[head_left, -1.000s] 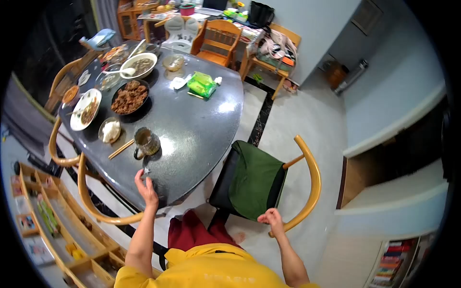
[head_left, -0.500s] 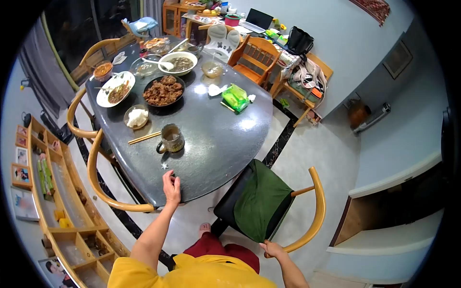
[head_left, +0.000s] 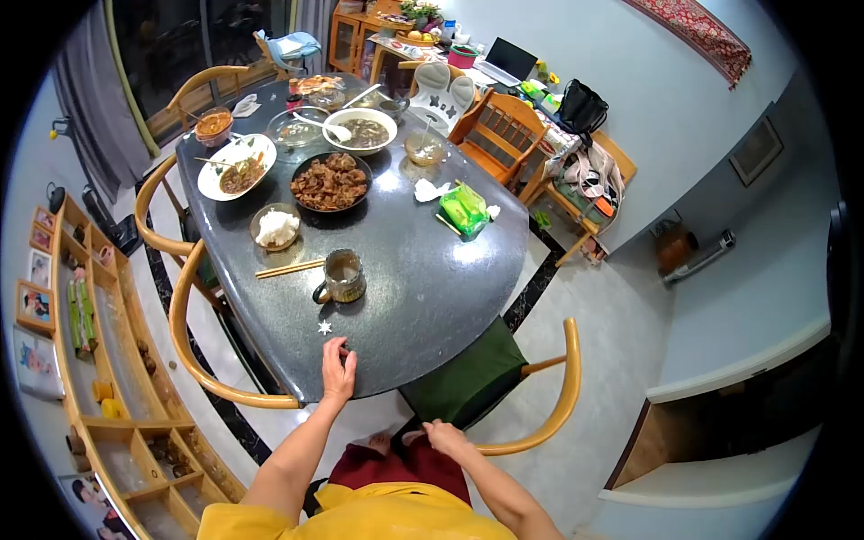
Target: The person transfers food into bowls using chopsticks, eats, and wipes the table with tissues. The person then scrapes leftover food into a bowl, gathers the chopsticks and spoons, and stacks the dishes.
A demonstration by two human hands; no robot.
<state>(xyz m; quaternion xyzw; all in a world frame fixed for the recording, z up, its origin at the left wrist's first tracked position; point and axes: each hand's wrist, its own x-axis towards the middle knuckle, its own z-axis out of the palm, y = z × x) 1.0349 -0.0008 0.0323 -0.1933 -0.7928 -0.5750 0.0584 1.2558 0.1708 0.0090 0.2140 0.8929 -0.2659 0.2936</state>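
Beside the dark table, in the head view, the green-covered chair lies just ahead and right of the nearer right hand, which curls at its near edge, grip unclear. The left hand, apart, shows loosely parted fingers near a white star.

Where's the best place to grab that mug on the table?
Probably its handle, coming from the near left. The mug stands upright and its handle sticks out that way, toward the left hand. Chopsticks lie left of the mug, so reach in front of them.
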